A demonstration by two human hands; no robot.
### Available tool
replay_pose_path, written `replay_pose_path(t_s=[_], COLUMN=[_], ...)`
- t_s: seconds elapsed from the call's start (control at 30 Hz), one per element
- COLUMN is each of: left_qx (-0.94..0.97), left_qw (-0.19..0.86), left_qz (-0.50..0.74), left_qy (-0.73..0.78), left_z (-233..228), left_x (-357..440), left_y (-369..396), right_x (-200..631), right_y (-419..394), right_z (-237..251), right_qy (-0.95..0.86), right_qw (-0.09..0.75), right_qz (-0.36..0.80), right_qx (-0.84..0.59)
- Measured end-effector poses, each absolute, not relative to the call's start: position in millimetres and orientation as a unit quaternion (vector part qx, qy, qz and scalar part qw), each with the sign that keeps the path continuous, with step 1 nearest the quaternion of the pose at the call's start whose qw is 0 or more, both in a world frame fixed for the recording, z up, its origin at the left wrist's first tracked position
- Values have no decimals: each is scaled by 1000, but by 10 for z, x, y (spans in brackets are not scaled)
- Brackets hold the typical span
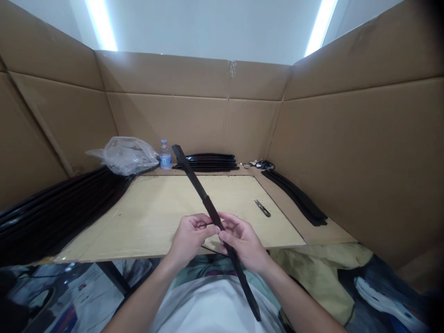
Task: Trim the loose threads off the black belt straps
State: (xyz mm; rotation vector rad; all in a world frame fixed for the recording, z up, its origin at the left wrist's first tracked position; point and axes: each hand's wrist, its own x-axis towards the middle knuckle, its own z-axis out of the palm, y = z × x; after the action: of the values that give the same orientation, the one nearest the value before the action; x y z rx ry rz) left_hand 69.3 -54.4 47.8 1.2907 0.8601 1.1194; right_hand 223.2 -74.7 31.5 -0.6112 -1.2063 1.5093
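A heap of long black curved strips (58,203) lies along the left edge of the pale plywood tabletop (156,222), with a crumpled clear plastic bag (123,155) and a small clear water bottle (165,155) behind it. Over the table's near edge, the left hand (189,238) and the right hand (243,243) both pinch a long, flat black strip (204,201), held slanting from far left towards the person's lap. Right of them lie small dark thread snips (262,208) and more black strips (294,196).
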Motion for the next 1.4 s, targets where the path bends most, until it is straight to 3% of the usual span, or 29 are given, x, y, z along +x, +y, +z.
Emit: replay_pose_path(t_s=[0.3, 0.57, 1.4], left_qx=[554, 572, 578], left_qw=[573, 537, 563], left_qz=[479, 509, 475], left_qy=[367, 355, 351], left_z=[486, 493, 535], left_x=[696, 706, 686], left_y=[-582, -595, -623], right_x=[2226, 2194, 2263], right_y=[-789, -812, -820], right_z=[310, 335, 380], right_qy=[-538, -510, -546], right_qw=[534, 578, 513], right_qz=[574, 579, 594], right_qx=[-308, -267, -293])
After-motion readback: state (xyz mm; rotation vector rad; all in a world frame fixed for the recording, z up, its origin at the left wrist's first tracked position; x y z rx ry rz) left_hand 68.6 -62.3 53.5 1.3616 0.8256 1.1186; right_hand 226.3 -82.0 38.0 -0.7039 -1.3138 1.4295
